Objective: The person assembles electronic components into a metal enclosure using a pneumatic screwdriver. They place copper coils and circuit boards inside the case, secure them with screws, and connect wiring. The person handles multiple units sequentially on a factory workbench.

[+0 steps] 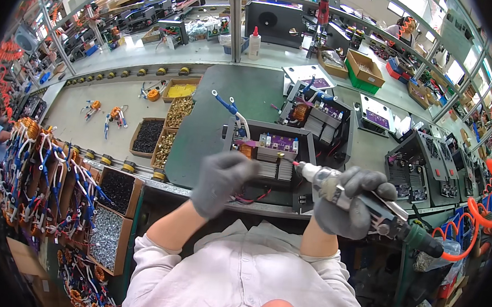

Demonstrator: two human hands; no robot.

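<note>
My right hand, in a grey glove, is wrapped round an air screwdriver that points left. A small brass-coloured screw shows just past its bit, over an open black metal housing. Inside that housing are a purple circuit board, silvery heat-sink fins and a copper coil. White and blue cables rise from its left side. My gloved left hand hovers at the housing's near left corner, smeared by motion; its fingers cannot be made out.
Left of the green work mat stand boxes of brass screws and black screws. Wired coils hang at the far left. A second housing sits behind, more units at right. An orange coiled hose trails from the screwdriver.
</note>
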